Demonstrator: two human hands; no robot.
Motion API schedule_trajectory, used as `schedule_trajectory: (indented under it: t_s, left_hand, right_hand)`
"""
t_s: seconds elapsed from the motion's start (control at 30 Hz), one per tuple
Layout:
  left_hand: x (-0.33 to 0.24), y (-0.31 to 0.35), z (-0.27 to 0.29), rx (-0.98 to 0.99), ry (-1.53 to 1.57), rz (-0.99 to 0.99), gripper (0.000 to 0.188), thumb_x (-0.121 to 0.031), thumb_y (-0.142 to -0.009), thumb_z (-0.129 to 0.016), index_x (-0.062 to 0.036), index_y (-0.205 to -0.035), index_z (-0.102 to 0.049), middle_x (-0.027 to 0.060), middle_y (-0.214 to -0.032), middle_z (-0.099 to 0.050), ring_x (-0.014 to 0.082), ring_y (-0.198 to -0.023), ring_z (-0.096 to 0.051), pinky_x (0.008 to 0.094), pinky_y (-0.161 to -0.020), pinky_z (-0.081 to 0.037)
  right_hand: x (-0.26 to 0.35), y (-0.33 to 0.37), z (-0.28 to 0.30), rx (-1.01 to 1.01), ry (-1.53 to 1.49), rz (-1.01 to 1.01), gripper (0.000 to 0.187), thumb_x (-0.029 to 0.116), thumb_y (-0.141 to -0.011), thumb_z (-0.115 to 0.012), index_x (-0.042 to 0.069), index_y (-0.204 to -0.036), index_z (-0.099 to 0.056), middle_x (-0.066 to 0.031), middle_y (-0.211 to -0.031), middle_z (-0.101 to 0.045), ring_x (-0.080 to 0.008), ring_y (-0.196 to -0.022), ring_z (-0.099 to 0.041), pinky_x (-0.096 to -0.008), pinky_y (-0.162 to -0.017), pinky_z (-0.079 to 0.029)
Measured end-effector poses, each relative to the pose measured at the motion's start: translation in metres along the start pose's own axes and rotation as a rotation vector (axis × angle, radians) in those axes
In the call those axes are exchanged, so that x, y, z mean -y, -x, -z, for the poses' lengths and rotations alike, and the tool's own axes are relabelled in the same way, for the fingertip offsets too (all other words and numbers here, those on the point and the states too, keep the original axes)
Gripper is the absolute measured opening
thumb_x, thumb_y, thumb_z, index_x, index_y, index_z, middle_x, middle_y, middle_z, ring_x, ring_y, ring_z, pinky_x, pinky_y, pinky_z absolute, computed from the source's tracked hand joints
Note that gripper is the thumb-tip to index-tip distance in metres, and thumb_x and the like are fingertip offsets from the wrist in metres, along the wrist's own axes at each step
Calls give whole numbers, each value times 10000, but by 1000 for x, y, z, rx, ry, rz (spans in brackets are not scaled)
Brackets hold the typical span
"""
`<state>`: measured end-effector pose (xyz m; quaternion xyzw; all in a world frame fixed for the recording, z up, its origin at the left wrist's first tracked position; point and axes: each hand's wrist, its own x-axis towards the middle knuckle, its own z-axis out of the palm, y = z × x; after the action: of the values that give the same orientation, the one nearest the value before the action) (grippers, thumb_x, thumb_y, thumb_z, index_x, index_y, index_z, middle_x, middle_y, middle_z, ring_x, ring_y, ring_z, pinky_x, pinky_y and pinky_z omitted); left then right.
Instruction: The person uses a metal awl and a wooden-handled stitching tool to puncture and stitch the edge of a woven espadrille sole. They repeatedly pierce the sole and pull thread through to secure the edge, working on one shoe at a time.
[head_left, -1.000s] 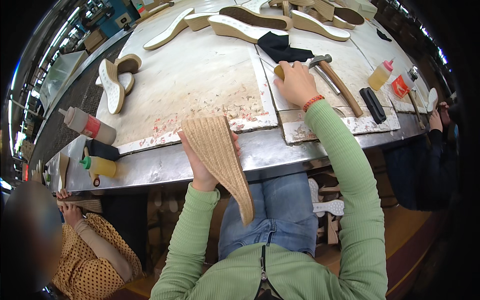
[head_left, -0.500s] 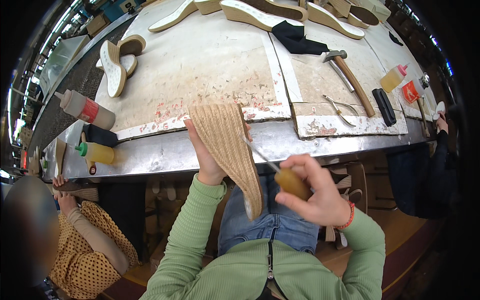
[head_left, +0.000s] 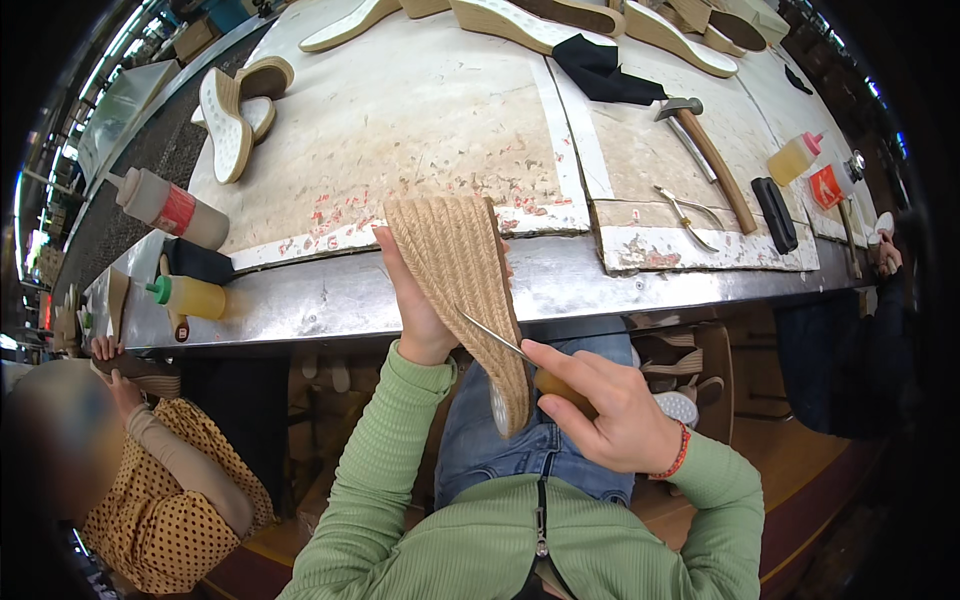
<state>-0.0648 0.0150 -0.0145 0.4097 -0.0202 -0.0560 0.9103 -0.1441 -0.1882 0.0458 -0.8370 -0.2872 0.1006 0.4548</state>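
Note:
My left hand (head_left: pixel 420 310) is closed round a wedge sole (head_left: pixel 450 255) wrapped in braided tan rope. It holds the sole tilted above my lap, thick heel end up and narrow white-lined toe end down. My right hand (head_left: pixel 615 405) grips an awl by its yellowish-brown handle, index finger stretched along the top. The awl's thin metal shaft (head_left: pixel 492 334) lies across the braided side, its tip at the rope about midway down the sole. I cannot tell whether the tip goes into the braid.
On the worn white bench top (head_left: pixel 400 130) are more wedge soles (head_left: pixel 228 125), a hammer (head_left: pixel 715 165), pliers (head_left: pixel 690 218), a black cloth (head_left: pixel 605 72) and a black block (head_left: pixel 774 215). Squeeze bottles (head_left: pixel 195 297) stand at both sides. A co-worker in a dotted top (head_left: pixel 180 500) sits at left.
My right hand has turned and brought the awl from the sole's right edge down and left onto the braided side. The index finger now stretches along the tool. My left hand still holds the sole.

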Motion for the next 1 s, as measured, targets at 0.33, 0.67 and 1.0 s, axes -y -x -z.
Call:
schedule_trajectory:
  t_s: [0.33, 0.67, 1.0]
  left_hand:
    - [1, 4, -3, -57, -57, 9, 1023, -877, -779, -119, -42, -1211, -523, 152, -892, -623, 218, -724, -628, 339, -604, -549]
    - [4, 5, -7, -71, -8, 2, 1010, -878, -779, -144, -41, -1200, -522, 155, -897, -602, 214, -714, -613, 341, -595, -536]
    - [0, -1, -10, -66, 17, -11, 989, -873, -785, -176, -54, -1221, -517, 144, -877, -611, 215, -688, -614, 334, -586, -533]
  right_hand:
    - [4, -4, 7, 76, -224, -41, 527, 110, -872, -611, 51, -1373, -459, -122, -716, -571, -284, -578, -571, -362, -549, -480]
    - [19, 12, -5, -7, 519, 24, 544, 129, -853, -619, 106, -1378, -477, -71, -716, -473, -213, -441, -506, -332, -386, -437]
    - [-14, 9, -39, -343, -223, 3, 743, 223, -722, -826, -25, -1323, -465, -187, -1005, -646, -256, -857, -675, -330, -754, -533]
